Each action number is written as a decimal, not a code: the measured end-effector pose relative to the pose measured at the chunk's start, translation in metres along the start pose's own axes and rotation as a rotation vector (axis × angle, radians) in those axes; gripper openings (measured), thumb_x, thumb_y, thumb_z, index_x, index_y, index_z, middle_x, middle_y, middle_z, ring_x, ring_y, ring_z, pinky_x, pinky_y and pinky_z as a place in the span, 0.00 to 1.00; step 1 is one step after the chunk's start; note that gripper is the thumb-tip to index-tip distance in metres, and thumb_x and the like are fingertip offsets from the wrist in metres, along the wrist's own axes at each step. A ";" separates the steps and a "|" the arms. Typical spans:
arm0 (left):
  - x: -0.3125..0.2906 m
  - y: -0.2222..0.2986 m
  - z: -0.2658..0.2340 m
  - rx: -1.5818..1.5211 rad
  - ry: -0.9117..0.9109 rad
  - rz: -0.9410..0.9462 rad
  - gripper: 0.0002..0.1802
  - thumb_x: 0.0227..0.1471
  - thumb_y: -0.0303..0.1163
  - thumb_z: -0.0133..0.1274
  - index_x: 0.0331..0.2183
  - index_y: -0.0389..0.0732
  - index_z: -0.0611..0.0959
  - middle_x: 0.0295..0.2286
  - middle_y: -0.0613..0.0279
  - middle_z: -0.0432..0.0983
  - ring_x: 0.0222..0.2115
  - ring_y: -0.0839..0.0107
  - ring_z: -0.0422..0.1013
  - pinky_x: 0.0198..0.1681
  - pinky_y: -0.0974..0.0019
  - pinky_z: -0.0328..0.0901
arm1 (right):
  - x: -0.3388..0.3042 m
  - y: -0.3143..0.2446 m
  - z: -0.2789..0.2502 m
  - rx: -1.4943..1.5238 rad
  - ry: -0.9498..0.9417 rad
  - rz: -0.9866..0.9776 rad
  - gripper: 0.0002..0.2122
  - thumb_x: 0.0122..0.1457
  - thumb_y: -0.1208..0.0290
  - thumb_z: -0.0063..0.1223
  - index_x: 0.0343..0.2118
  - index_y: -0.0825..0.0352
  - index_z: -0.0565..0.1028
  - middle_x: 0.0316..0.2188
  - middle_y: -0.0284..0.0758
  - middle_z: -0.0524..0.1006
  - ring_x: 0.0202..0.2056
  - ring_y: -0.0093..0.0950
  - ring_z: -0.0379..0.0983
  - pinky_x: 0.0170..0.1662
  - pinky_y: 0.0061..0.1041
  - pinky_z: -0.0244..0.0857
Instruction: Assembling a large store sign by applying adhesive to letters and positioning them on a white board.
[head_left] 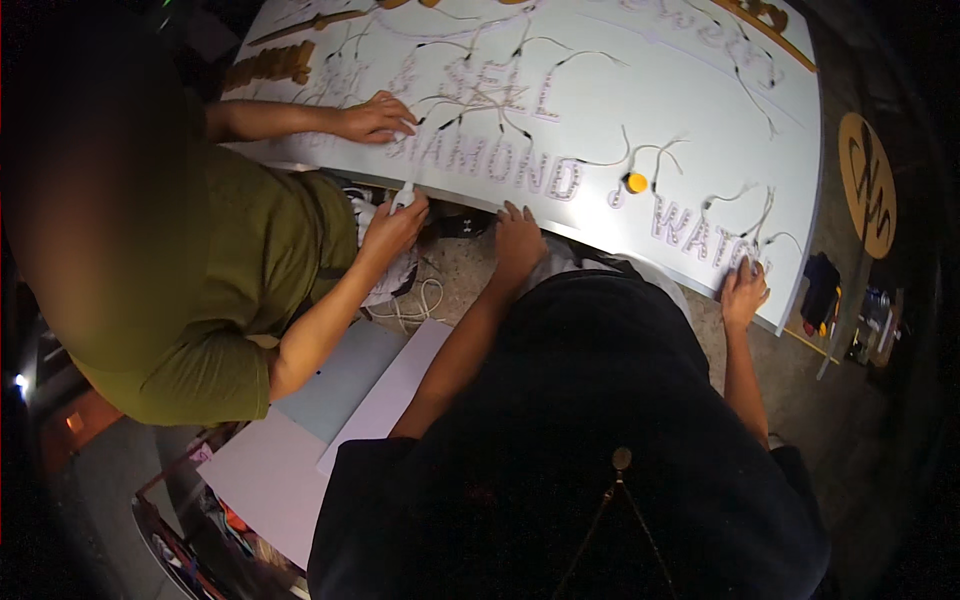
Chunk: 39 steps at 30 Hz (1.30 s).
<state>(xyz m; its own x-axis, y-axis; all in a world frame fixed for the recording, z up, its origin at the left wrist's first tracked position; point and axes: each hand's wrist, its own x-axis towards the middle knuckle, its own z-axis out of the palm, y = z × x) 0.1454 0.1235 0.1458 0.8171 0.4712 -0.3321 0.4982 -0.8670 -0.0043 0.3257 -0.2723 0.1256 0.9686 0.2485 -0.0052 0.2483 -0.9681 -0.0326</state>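
My left hand [519, 241] rests at the near edge of the white table [700, 100], fingers apart and holding nothing. At the right end of the front row, my right hand [744, 294] has its fingers curled on the last small sign letter [762, 262], which they partly hide. Beside it stand more pale sign letters [676, 222] fitted with small light modules, thin wires rising from them. Among these letters, a yellow round thing [636, 183] sits next to a small pale piece [615, 199].
On my left a person in a green shirt [240, 250] holds a white hand tool [403, 196] below the letters, their other hand [375, 118] on the table. Wooden-coloured letters [270, 64] lie at the far left. A round gold sign [866, 185] stands right; pale panels [290, 460] lie lower left.
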 end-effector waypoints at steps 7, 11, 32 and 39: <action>-0.003 -0.003 0.007 -0.026 0.038 0.026 0.39 0.43 0.43 0.56 0.52 0.31 0.65 0.52 0.32 0.54 0.51 0.43 0.58 0.50 0.51 0.60 | -0.012 -0.016 0.006 -0.015 -0.016 0.127 0.25 0.55 0.61 0.45 0.57 0.56 0.61 0.57 0.43 0.57 0.58 0.42 0.51 0.59 0.54 0.39; -0.002 -0.003 0.011 -0.032 0.030 0.007 0.39 0.42 0.43 0.57 0.53 0.31 0.66 0.52 0.32 0.54 0.51 0.42 0.58 0.49 0.51 0.61 | -0.022 -0.041 -0.011 0.087 0.116 -0.054 0.28 0.53 0.63 0.50 0.57 0.63 0.59 0.56 0.48 0.57 0.58 0.44 0.50 0.60 0.53 0.37; -0.002 -0.004 0.008 0.000 0.026 0.031 0.40 0.41 0.45 0.59 0.52 0.32 0.67 0.52 0.31 0.55 0.51 0.44 0.59 0.48 0.54 0.62 | -0.025 -0.095 -0.030 0.174 -0.108 -0.235 0.35 0.36 0.68 0.69 0.52 0.56 0.66 0.54 0.41 0.58 0.57 0.39 0.52 0.62 0.51 0.35; -0.001 -0.002 0.007 0.033 0.009 0.016 0.41 0.40 0.44 0.60 0.52 0.32 0.67 0.52 0.32 0.55 0.51 0.44 0.59 0.49 0.54 0.62 | -0.025 -0.096 -0.024 0.180 -0.093 -0.230 0.33 0.34 0.70 0.68 0.50 0.56 0.68 0.54 0.40 0.59 0.57 0.38 0.53 0.61 0.51 0.36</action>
<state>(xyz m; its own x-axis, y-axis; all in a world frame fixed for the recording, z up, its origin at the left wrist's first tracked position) 0.1416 0.1239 0.1392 0.8278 0.4584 -0.3235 0.4751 -0.8794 -0.0301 0.2778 -0.1867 0.1526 0.8799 0.4701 -0.0688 0.4463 -0.8675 -0.2198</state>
